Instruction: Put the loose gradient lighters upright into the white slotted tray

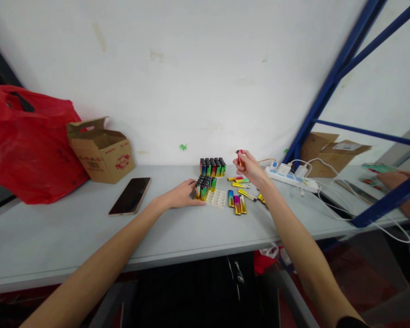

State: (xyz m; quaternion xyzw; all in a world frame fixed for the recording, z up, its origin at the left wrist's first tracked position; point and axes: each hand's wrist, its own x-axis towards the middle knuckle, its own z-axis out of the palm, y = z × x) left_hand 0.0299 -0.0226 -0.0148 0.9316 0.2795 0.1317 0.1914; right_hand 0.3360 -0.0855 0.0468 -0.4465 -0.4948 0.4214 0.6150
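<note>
Above the tabletop [71, 228], the right hand [251, 169] pinched a lighter [239, 157] in its grip. The left hand [181, 195], grip loosely spread, touched the standing lighters [202, 189] in the tray [217, 199], and a nudge could probably topple them.

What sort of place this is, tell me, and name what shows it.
Probably a small packing workshop: lighters stand in rows in a tray on a table, the right hand holds one lighter, and a box and blue racking stand nearby.
</note>
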